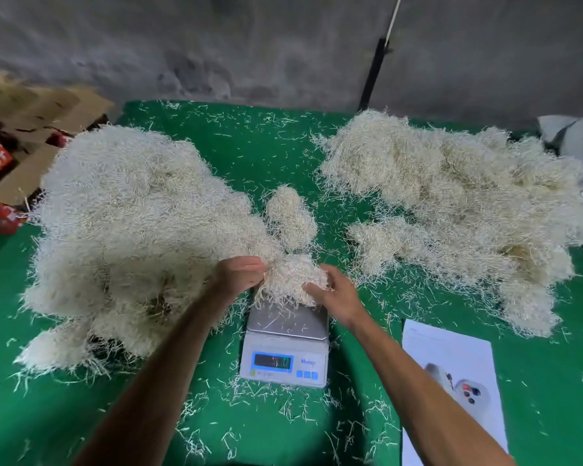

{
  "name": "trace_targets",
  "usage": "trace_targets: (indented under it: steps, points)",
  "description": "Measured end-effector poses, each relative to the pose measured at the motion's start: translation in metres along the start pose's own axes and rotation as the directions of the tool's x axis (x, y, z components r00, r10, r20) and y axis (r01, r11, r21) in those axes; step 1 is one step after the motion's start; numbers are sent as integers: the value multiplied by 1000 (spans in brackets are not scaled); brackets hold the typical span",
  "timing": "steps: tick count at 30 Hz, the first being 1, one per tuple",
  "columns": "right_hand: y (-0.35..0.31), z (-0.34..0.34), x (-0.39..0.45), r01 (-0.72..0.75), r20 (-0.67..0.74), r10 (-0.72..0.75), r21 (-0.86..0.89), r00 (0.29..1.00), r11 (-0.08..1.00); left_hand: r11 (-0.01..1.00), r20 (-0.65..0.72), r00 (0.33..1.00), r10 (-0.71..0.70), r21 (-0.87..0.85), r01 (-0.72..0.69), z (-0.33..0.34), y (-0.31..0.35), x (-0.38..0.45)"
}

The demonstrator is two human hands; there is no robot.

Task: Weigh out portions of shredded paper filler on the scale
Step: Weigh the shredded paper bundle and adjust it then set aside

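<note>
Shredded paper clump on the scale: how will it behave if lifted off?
The clump probably compresses and sags; both the left hand and right hand cup it. It likely sheds: loose strands litter the scale platform and green cloth. Probably very light for its bulk.

We see a small white digital scale point(285, 344) with a steel platform and blue-framed display sitting on the green cloth, its reading too blurred to tell. A clump of pale shredded paper filler point(292, 280) sits over the platform's far edge. A large heap of filler point(128, 230) lies left of the scale, another spread heap point(451, 203) lies to the right, and a small tuft point(290, 216) lies beyond.
</note>
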State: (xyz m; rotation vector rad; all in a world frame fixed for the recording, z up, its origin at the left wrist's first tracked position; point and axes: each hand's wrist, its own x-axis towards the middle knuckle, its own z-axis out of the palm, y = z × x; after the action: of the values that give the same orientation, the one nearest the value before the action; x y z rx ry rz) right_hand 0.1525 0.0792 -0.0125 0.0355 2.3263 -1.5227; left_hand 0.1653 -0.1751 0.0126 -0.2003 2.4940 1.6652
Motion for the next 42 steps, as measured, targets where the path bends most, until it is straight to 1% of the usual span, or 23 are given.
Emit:
trace_targets:
  steps: [1, 2, 3, 4, 5, 6, 7, 8, 9, 10, 12, 13, 14, 16, 19, 21, 23, 27, 31, 34, 38, 42]
  points:
    - [7, -2, -4, -15, 52, 15, 6, 999, 1000, 999, -61, 997, 41, -5, -41, 1, -12, -4]
    - [12, -5, -8, -29, 81, 29, 3, 996, 1000, 997, -114, 991, -70, -36, 66, 3, -21, -7]
    - [18, -8, -13, -35, 74, 36, -8, 997, 999, 993, -164, 980, -114, -15, 113, 5, -34, -11]
    - [26, -10, -18, -37, 25, 37, -2, 999, 999, 976, -206, 954, -218, -54, 212, 8, -45, -16]
    - [37, -12, -23, -43, -58, 44, 29, 997, 999, 955, -248, 922, -297, -78, 287, 13, -61, -21]
    - [51, -11, -30, -48, -144, 53, 35, 988, 998, 936, -273, 896, -351, -90, 339, 18, -77, -29]
    - [67, -10, -37, -75, -186, 72, -7, 980, 997, 923, -280, 883, -377, -39, 382, 22, -92, -41]
    - [83, -8, -44, -132, -180, 114, -93, 977, 987, 914, -273, 881, -387, 17, 406, 28, -105, -54]
    - [100, -5, -50, -180, -138, 152, -220, 979, 959, 902, -250, 887, -388, 94, 421, 34, -117, -67]
    - [117, 1, -58, -182, -86, 161, -366, 983, 913, 896, -240, 896, -373, 158, 415, 40, -131, -78]
    - [137, 15, -72, -110, -29, 116, -604, 993, 789, 898, -244, 916, -318, 233, 374, 51, -146, -95]
    - [142, 23, -76, -89, -38, 85, -657, 996, 749, 903, -260, 917, -302, 231, 362, 54, -146, -101]
    - [143, 30, -79, -101, -66, 76, -675, 995, 730, 907, -275, 916, -291, 226, 356, 57, -145, -103]
    - [142, 43, -82, -152, -109, 106, -669, 988, 727, 901, -279, 922, -270, 264, 344, 59, -144, -104]
    - [136, 51, -81, -191, -155, 115, -686, 981, 702, 876, -227, 934, -274, 341, 340, 56, -143, -97]
    - [136, 51, -80, -198, -155, 124, -692, 980, 694, 877, -210, 930, -302, 322, 357, 55, -143, -96]
    - [139, 51, -82, -201, -170, 113, -693, 979, 692, 871, -224, 919, -323, 310, 381, 57, -145, -99]
    - [142, 53, -83, -194, -182, 93, -687, 979, 700, 881, -251, 917, -309, 287, 376, 58, -143, -103]
    - [141, 53, -83, -200, -184, 99, -691, 978, 695, 902, -198, 913, -357, 181, 392, 52, -139, -102]
    - [140, 54, -85, -195, -186, 91, -682, 978, 705, 904, -197, 902, -385, 115, 412, 52, -141, -104]
    - [139, 54, -85, -191, -180, 90, -685, 979, 703, 898, -204, 897, -392, 124, 421, 53, -141, -106]
    - [132, 45, -83, -192, -179, 93, -677, 979, 711, 892, -141, 902, -407, 151, 426, 47, -135, -99]
